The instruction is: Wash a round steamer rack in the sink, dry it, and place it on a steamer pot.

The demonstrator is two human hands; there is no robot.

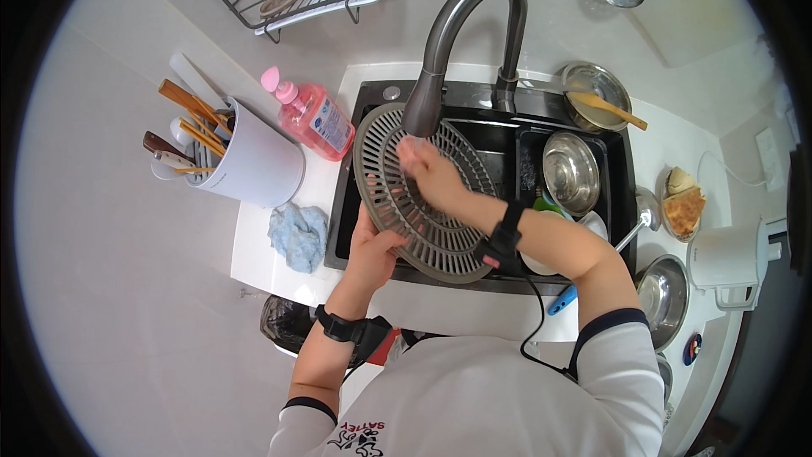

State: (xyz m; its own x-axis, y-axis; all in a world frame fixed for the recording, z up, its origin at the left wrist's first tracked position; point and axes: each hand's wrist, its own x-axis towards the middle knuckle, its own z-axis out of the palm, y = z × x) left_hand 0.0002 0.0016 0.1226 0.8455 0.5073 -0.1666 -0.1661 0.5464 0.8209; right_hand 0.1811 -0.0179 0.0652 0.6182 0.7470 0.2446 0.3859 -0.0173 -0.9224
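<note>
A round grey slatted drain basket is held tilted over the black double sink. My left hand grips its near left rim, thumb on top and fingers seen through the slots underneath. Above the basket's slatted face is my right hand, curled and blurred, just below the spout of the dark metal gooseneck faucet. Blur at the right fingertips hides whether anything is in them. Steel bowls, including an upright-tilted one, and a white bowl sit in the right basin.
Left of the sink stand a pink soap bottle, a white utensil holder and a crumpled blue cloth. Behind right is a steel bowl with a wooden-handled utensil. A ladle, bread and a white electric pot lie right.
</note>
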